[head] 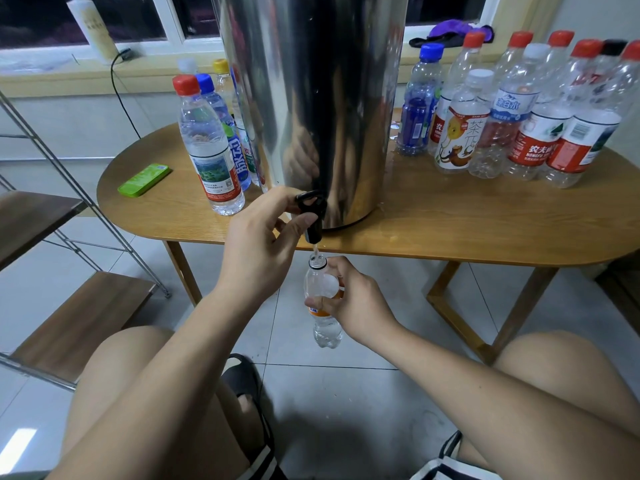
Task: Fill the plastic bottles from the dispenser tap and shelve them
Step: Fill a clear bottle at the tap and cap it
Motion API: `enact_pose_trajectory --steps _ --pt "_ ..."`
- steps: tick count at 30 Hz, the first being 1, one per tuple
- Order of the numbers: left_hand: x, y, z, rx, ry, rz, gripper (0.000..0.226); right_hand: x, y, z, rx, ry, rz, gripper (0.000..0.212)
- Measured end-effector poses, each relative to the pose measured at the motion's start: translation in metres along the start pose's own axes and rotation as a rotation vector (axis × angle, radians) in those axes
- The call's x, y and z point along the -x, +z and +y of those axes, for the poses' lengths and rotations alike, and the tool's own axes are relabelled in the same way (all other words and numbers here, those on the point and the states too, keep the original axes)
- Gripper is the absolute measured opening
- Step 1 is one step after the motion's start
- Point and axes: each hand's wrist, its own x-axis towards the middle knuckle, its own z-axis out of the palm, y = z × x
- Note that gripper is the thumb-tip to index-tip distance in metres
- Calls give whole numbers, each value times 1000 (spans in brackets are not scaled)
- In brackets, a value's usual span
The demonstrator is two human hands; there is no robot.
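While a thin stream runs from the spout, a person sits facing a rounded wooden surface (450,220), knees below its front edge. A tall steel dispenser (311,98) stands at the middle of that front edge. A metal-framed shelf (45,230) with wooden boards stands beyond the left edge. Empty capped bottles (519,109) crowd the back right corner, and filled bottles (211,147) stand toward the left edge.

The left hand (258,244) curls its fingers (301,221) round the black tap (311,216), pinching the lever. Below the front edge, the right hand (356,303) wraps its fingers (337,268) round an uncapped bottle (323,327). Its mouth sits under the spout, and water fills only its bottom.

To fill it well, the bottle likely needs to stay upright and centred under the stream. The lever should be released before water reaches the neck, since the surface already looks wet beside the dispenser.
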Motion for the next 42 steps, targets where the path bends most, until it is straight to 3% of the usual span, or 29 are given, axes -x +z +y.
enact_pose_trajectory --steps 42 --pt "0 0 0 12 0 1 12 2 -1 -2 21 19 0 71"
